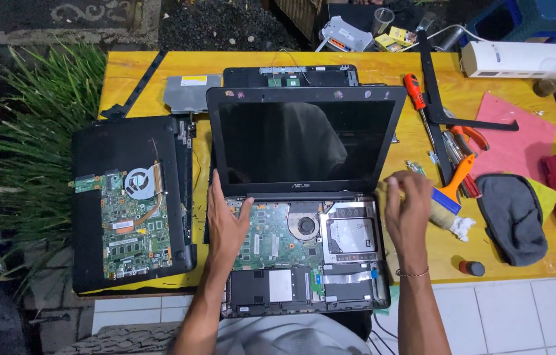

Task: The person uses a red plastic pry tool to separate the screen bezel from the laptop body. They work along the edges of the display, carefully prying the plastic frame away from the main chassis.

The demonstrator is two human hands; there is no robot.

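One yellow table is covered with parts. At its six o'clock edge an opened laptop is steadied: the left hand is laid flat, fingers spread, on its exposed board, while the right hand, loosely curled and holding nothing, is hovered at three o'clock, near a brush.

We see a yellow wooden table standing over white floor tiles. On it lie an opened laptop in the middle, a second dismantled laptop base on the left, a red screwdriver, a brush with orange handle, a pink sheet, a grey cloth and a white box at the far right corner
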